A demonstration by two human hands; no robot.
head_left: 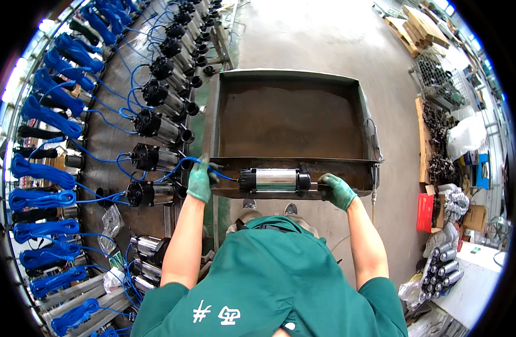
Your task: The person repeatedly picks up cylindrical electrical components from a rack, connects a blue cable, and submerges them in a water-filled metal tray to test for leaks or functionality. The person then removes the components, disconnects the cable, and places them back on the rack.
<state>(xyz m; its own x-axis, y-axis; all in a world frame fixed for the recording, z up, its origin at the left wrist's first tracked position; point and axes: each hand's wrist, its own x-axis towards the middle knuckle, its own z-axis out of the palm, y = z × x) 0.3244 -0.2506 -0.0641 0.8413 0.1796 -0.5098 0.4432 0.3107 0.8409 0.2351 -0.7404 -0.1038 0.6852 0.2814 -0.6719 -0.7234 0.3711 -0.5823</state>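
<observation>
A silver cylindrical pump motor with black ends lies across the narrow front shelf of a metal water tank. From its left end a blue cable runs to my left hand, gloved in green. That hand is closed round the cable at the tank's left corner; its fingertips are partly hidden. At the motor's right end, a thin shaft sticks out. My right hand, also in a green glove, pinches this shaft between thumb and fingers.
To the left stands a long row of similar pump motors, their blue cables trailing to coiled bundles. Brown murky water fills the tank's larger part. Boxes, a red carton and stacked metal cylinders line the right side.
</observation>
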